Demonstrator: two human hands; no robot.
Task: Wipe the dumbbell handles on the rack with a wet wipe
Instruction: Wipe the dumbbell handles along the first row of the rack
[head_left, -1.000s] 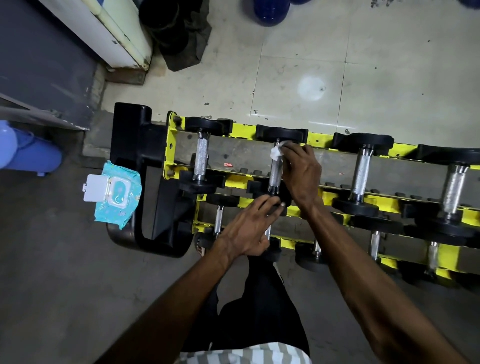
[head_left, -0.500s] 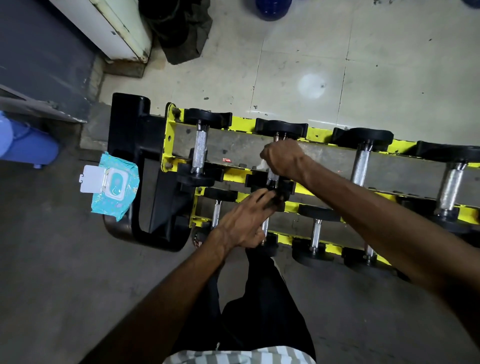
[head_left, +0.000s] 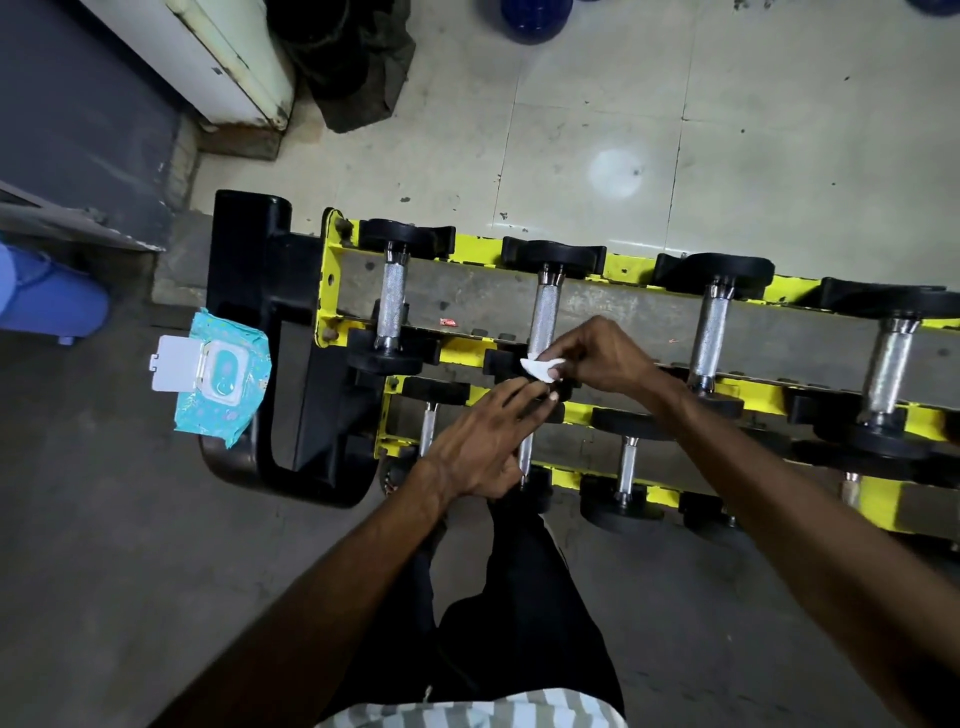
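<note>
A yellow and black dumbbell rack (head_left: 478, 250) holds several dumbbells with knurled silver handles on two tiers. My right hand (head_left: 597, 358) pinches a small white wet wipe (head_left: 537, 367) at the near end of the second top-tier handle (head_left: 545, 317). My left hand (head_left: 485, 439) lies with straight fingers on the near black head of that dumbbell, just below the wipe, and covers part of a lower-tier handle (head_left: 525, 454). The top-tier handles to either side, one at the left (head_left: 392, 306) and one at the right (head_left: 711, 332), are bare.
A teal wet-wipe pack (head_left: 221, 376) with its white lid flipped open rests on the rack's black end frame (head_left: 249, 291). A blue container (head_left: 49, 299) stands at the left edge. A white cabinet corner (head_left: 234, 67) and dark bag (head_left: 348, 57) lie beyond on tiled floor.
My right hand slid the wipe down the second handle from its far end to its near end. My left hand stayed on the dumbbell's near head.
</note>
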